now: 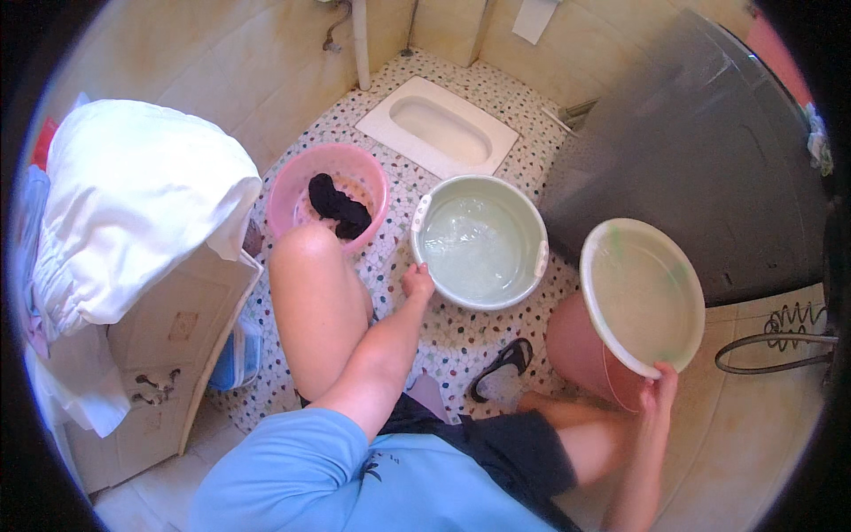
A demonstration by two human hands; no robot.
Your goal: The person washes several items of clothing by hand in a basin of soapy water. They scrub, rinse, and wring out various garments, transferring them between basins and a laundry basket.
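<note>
My left hand (418,281) is closed on the near left rim of a pale green basin (480,306) on the floor. Clear water fills much of that basin, and white grips show on its two sides. To the right, the fingers of my right hand (659,387) close around the near rim of a second pale basin (596,332). This one sits on top of a reddish-pink bucket (576,341) and looks tilted; its inside appears pale and smooth. Left of my knee, a pink basin (282,191) holds a bunched black cloth (339,206).
A squat toilet (439,127) lies behind the basins in the speckled floor. On the left, white cloth (142,204) drapes over a white cabinet (173,355). At right stand a dark grey panel (683,160) and a looped hose (762,339). My sandal (501,368) is near the bucket.
</note>
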